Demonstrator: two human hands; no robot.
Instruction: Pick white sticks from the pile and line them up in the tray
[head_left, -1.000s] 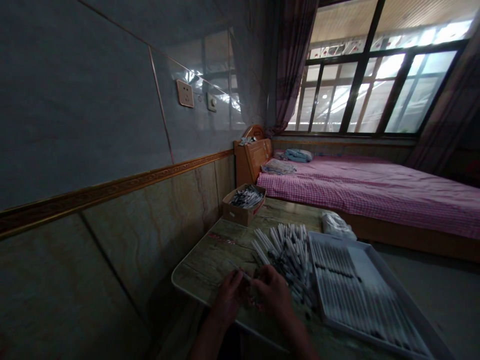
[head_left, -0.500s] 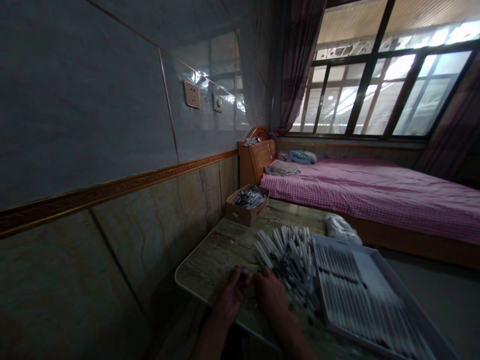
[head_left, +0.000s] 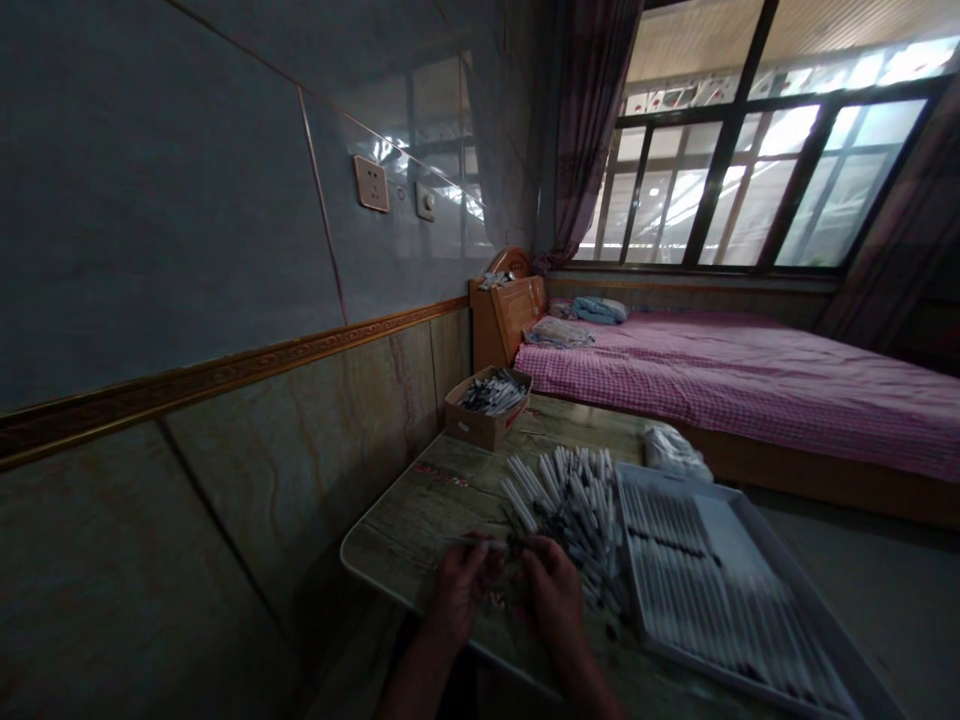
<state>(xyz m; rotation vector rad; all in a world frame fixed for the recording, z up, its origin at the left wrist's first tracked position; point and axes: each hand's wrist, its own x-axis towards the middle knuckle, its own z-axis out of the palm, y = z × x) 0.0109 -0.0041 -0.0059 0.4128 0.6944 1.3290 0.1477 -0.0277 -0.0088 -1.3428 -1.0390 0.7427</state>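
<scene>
Evidently, a slim tube [head_left: 492,545] is pinched by the left hand [head_left: 459,585]; the grip of the right hand [head_left: 553,588] cannot be told.

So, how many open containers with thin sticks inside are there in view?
2: the cardboard box near the headboard, at the far end of the table, and the pale tray right of the loose sticks. Others could be hidden.

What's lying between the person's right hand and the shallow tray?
In the head view, a loose pile of pen-like sticks lies between the right hand and the tray.
</scene>
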